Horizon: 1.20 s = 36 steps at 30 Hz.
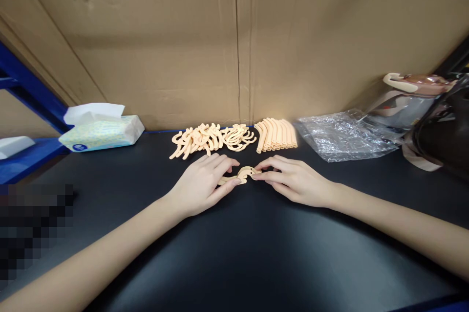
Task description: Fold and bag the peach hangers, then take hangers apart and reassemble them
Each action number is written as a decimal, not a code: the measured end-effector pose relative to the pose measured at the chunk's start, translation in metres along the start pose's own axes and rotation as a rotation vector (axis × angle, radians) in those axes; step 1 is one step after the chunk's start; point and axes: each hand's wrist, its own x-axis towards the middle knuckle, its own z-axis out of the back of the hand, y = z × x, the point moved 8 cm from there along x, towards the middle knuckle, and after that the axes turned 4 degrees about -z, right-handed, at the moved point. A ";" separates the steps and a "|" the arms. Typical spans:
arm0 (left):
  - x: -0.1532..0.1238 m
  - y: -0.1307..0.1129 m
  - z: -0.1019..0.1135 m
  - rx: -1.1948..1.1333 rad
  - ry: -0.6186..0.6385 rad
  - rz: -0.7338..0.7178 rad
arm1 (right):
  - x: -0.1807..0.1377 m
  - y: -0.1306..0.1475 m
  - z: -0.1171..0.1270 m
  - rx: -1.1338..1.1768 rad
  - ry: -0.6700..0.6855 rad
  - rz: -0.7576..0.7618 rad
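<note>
My left hand (pixel 205 182) is closed, thumb and fingers pinching the left side of a curved beige hook-shaped piece (pixel 246 171). Small dark spots show near the piece's right end. There the fingertips of my right hand (pixel 298 180) close on it from the other side. Part of the piece runs hidden under my left fingers. Just beyond my hands lies a loose heap of beige curved pieces (pixel 200 140), with thinner curved strips (pixel 238 137) beside it. To their right, beige tube-like pieces (pixel 276 135) are stacked in neat rows.
A tissue pack (pixel 102 131) stands at the back left. Crumpled clear plastic bags (pixel 344 136) lie at the back right, before a bottle (pixel 403 101) with a brown lid and a dark bag (pixel 443 136). Cardboard (pixel 176 48) walls off the back of the black tabletop (pixel 256 253).
</note>
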 end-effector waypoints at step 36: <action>0.066 0.050 -0.008 0.392 0.122 -0.083 | -0.003 -0.004 0.003 0.027 -0.019 -0.007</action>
